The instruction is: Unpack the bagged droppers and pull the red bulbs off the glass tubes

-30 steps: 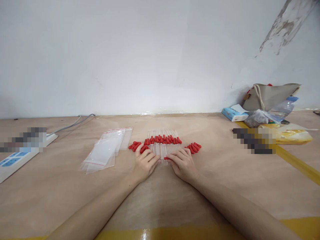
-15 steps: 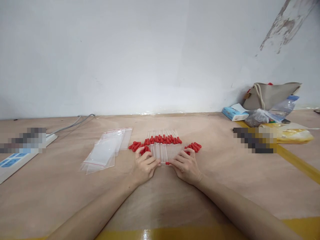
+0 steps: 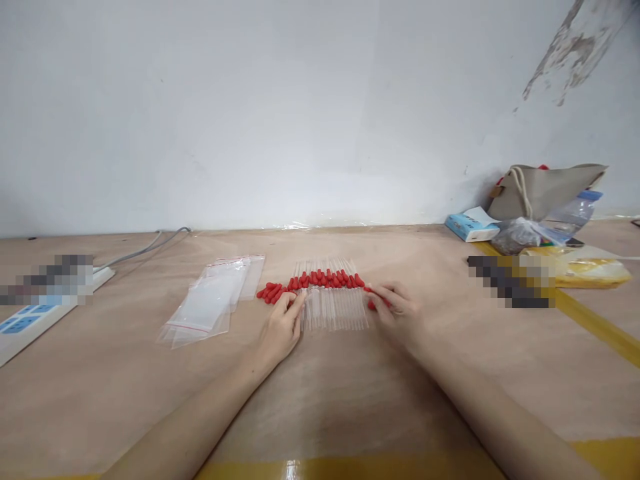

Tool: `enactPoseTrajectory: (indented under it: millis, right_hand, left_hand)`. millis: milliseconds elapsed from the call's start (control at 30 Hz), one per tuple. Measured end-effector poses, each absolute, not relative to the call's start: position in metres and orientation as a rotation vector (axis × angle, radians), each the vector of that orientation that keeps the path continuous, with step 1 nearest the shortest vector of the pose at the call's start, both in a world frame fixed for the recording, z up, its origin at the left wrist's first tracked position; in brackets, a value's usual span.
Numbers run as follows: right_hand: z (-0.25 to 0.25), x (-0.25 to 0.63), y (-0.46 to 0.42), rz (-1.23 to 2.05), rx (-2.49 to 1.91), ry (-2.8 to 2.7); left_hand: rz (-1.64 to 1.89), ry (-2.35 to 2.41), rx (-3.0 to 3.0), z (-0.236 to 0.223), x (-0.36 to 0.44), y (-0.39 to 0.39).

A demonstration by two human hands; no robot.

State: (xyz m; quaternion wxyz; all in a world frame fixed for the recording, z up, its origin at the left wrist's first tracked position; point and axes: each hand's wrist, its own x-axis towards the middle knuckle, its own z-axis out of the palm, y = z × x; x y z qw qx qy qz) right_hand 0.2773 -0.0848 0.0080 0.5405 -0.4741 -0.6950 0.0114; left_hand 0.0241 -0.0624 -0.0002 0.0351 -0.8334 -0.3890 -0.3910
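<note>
Several clear thin tubes (image 3: pixel 330 312) lie side by side in front of me, pointing away. Red rubber bulbs (image 3: pixel 327 279) form a row across them, like those of droppers. My left hand (image 3: pixel 280 330) is closed in a pinch at the left end of the row; what its fingertips hold, if anything, is too small to make out. Beside it rests a small pile of loose red bulbs (image 3: pixel 270 292). At the right end, my right hand (image 3: pixel 403 313), slightly blurred, pinches a red bulb between its fingertips. More red bulbs lie partly hidden under that hand.
Clear zip bags (image 3: pixel 213 300) lie overlapped to the left. A white power strip (image 3: pixel 60 313) with a grey cable (image 3: pixel 145 251) sits farther left. At the back right are a blue tissue box (image 3: pixel 470 227), a grey bag (image 3: pixel 550 190) and yellow packaging (image 3: pixel 583 270).
My hands have parted from the near ends of the tubes, where a red bulb was between them. The left moved up and slightly left, the right farther right to the loose bulbs.
</note>
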Motion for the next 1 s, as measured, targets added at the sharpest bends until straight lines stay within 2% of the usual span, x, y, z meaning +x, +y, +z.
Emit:
enactPoseTrajectory:
  millis: [233, 367, 567, 1000]
  right_hand:
    - [0.017, 0.333, -0.059, 0.235, -1.457, -1.278]
    - [0.01, 0.348, -0.05, 0.384, -1.466, -1.118]
    - [0.003, 0.341, -0.05, 0.587, -1.411, -1.23]
    - [-0.022, 0.348, -0.029, 0.564, -1.491, -1.367]
  left_hand:
    - [-1.201, -1.148, -2.489, -0.006, 0.028, -0.05]
    - [-1.167, -1.127, -2.517, -0.008, 0.028, -0.045]
    - [-1.189, -1.06, -2.617, -0.007, 0.032, -0.048]
    - [-1.014, -1.0, -2.71, 0.001, 0.033, -0.057]
